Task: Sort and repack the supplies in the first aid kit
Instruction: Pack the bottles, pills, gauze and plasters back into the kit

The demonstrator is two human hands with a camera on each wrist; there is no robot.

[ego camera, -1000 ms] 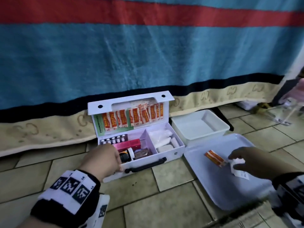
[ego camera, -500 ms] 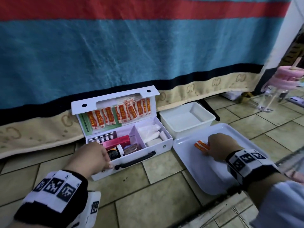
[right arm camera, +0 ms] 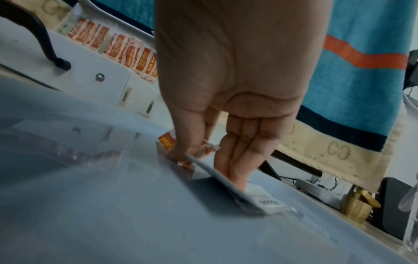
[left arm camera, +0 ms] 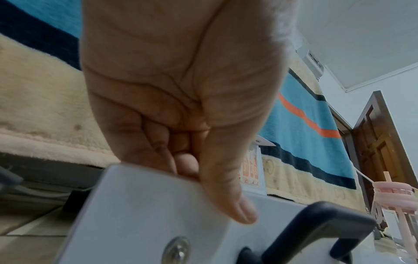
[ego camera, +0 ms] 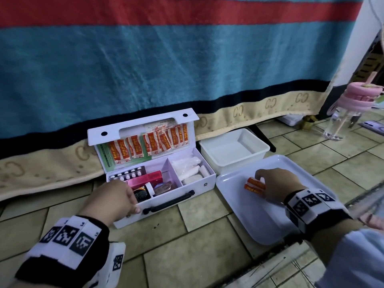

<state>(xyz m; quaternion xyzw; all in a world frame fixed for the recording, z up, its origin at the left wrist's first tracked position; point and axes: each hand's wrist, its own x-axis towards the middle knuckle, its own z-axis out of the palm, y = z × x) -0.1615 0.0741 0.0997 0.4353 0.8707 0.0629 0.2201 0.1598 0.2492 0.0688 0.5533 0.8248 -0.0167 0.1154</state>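
Down on tiled floor, white first aid kit open, lid propped back against striped blanket. Left hand gripping kit's front wall at its near-left corner: thumb flat on the outside face, fingers curled over the rim into the box. Just right of that thumb, black carry handle. Just beyond the curled fingers, inside the left compartment: dark bottle with white cap, pink box, blister strip of white pills. Farther right, past the divider, white rolls and pads. Above, tucked in the lid, row of orange plaster packets.

Right hand low over white tray, well right of the kit. Thumb and forefinger pinching orange plaster packets, these touching the tray; remaining fingers straight and pressed together, tips down on a white paper packet lying flat. Beyond the right hand, white tub touching the tray's far edge. Farther right, clear bottle with pink lid.
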